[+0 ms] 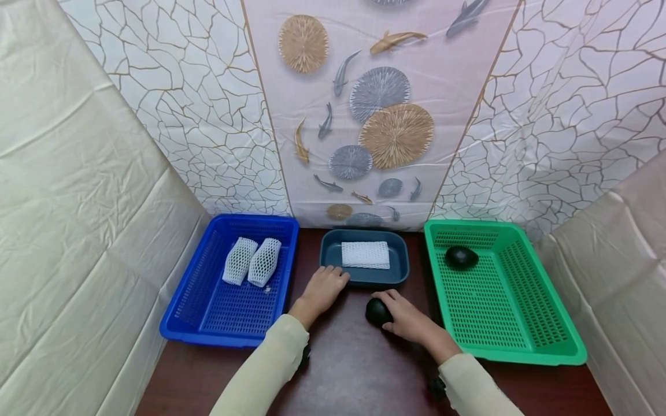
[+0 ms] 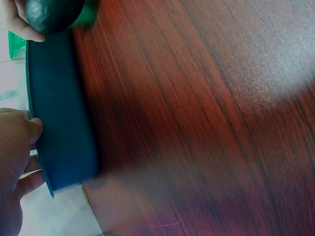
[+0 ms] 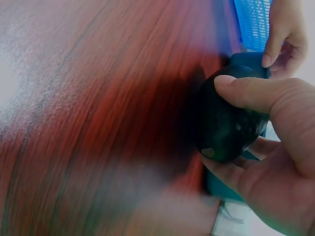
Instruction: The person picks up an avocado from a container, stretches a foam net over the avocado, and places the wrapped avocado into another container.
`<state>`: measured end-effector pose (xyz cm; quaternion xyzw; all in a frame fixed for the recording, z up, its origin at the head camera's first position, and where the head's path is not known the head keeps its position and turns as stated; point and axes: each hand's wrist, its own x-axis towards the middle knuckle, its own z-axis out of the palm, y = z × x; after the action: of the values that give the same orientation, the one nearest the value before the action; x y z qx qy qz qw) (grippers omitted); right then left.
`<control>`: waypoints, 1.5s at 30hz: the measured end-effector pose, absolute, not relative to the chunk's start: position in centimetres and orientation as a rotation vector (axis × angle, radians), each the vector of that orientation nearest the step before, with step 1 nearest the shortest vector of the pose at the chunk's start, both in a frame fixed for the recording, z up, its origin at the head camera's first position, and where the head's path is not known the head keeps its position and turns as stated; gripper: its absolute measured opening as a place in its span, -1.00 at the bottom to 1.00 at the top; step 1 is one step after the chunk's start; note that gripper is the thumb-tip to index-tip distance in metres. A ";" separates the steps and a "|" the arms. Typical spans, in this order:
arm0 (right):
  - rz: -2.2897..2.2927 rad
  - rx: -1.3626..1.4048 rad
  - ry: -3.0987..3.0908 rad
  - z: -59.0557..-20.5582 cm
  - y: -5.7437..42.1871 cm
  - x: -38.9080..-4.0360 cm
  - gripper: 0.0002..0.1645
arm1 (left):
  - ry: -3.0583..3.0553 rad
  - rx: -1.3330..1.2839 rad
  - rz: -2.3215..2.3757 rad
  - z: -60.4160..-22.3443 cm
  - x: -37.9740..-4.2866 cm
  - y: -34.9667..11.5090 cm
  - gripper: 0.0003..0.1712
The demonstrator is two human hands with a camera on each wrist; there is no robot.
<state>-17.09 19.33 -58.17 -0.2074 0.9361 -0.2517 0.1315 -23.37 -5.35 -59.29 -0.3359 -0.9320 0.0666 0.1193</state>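
My right hand [image 1: 408, 316] grips a dark avocado [image 1: 378, 312] in front of the dark teal tray [image 1: 364, 281]. In the right wrist view, the thumb lies over the avocado [image 3: 229, 118] and fingers curl under it; a pale stem scar shows at one end. At the tray's near left corner, my left hand [image 1: 325, 286] pinches the rim, its thumb [image 2: 35, 129] on the near side in the left wrist view. A flat white foam net sleeve [image 1: 366, 255] lies inside the tray.
A blue basket [image 1: 177, 323] on the left holds two bulging white foam nets [image 1: 240, 261]; their contents are hard to make out. On the right, a green basket [image 1: 564, 323] contains another dark avocado [image 1: 461, 257]. Patterned cloth [image 1: 359, 190] hangs behind the brown table [image 1: 348, 358].
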 end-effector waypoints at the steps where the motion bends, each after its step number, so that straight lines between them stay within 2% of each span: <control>1: -0.728 -0.599 2.712 -58.2 19.3 -17.1 -0.19 | -2.724 -0.980 0.203 -59.3 -23.4 -5.3 -0.78; 17: -0.712 -0.557 2.641 -58.4 19.1 -17.2 -0.05 | -2.692 -0.979 0.207 -59.6 -23.4 -5.5 -0.79; 45: -0.773 -0.593 2.595 -58.3 18.9 -17.2 -0.06 | -2.702 -0.981 0.199 -59.3 -23.3 -5.4 -0.78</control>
<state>-17.21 18.86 -58.34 -0.2102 0.9202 -0.2743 0.1840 -23.28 -5.44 -59.27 -0.3377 -0.9298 0.0686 0.1296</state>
